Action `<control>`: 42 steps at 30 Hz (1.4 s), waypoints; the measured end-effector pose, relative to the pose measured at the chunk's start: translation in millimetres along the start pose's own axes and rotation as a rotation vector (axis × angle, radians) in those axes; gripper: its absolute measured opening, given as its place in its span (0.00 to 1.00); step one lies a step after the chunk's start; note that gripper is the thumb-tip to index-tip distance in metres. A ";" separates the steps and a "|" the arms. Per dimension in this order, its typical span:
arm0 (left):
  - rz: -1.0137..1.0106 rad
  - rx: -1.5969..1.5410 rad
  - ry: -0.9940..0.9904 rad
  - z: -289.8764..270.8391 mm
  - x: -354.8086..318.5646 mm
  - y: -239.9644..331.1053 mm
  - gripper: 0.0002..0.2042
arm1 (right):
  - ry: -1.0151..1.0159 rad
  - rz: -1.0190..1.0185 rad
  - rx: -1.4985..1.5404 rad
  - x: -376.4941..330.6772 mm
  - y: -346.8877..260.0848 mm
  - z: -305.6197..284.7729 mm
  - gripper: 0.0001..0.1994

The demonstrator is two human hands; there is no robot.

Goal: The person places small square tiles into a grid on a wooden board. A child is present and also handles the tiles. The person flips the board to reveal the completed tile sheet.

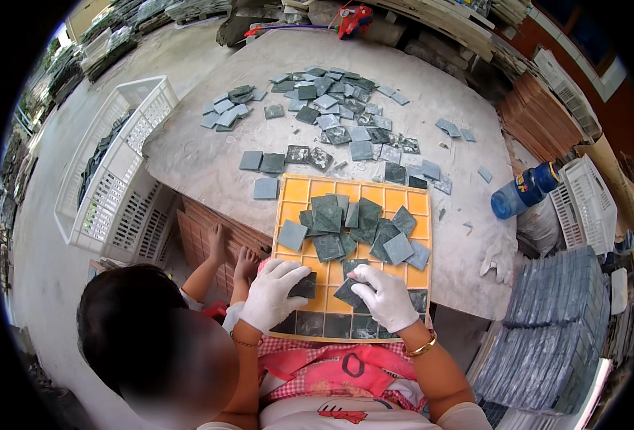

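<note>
A yellow grid tray (282, 215) lies in front of me at the table's near edge. Dark square stone tiles (333, 325) fill its nearest row of compartments. My left hand (274, 292), in a white glove, is closed at the tray's left side, thumb and fingers on a dark tile (303, 287). A second dark tile (348, 294) sits tilted in the pinch of my gloved right hand (386, 297). Just beyond both hands, a loose heap of grey-green tiles (326, 217) covers the tray's middle, overlapping and at odd angles.
Many loose tiles (306, 92) are scattered over the stone table (188, 143). A blue bottle (521, 192) lies right, near stacked wrapped tiles (546, 330). A white crate (116, 222) stands left. Another person's head (134, 330) and bare feet (244, 264) are close by my left arm.
</note>
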State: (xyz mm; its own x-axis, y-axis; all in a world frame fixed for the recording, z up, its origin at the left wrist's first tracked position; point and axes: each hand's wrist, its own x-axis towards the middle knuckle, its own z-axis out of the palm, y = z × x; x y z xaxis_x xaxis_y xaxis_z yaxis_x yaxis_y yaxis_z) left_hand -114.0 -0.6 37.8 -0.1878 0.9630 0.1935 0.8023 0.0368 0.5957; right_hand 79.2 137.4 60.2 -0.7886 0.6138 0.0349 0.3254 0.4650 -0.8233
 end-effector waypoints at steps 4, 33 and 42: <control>0.079 -0.005 -0.073 4.9 -11.1 -1.3 0.29 | -0.017 -0.199 -0.183 3.5 21.3 27.5 0.11; -0.384 -0.407 0.688 1.2 -16.6 -57.4 0.09 | 0.110 -0.020 -0.126 19.2 12.8 29.2 0.14; -0.352 -0.459 0.651 12.1 -2.3 -49.4 0.09 | -0.233 -0.198 -0.137 41.9 -11.6 86.0 0.09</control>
State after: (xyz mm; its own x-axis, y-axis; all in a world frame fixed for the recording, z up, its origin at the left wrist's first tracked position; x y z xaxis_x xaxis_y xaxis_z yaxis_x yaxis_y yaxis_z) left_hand -146.3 -1.4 -1.6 -0.7811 0.5665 0.2627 0.3554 0.0574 0.9329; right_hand -2.4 102.9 22.5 -0.9365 0.3481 0.0433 0.2087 0.6522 -0.7288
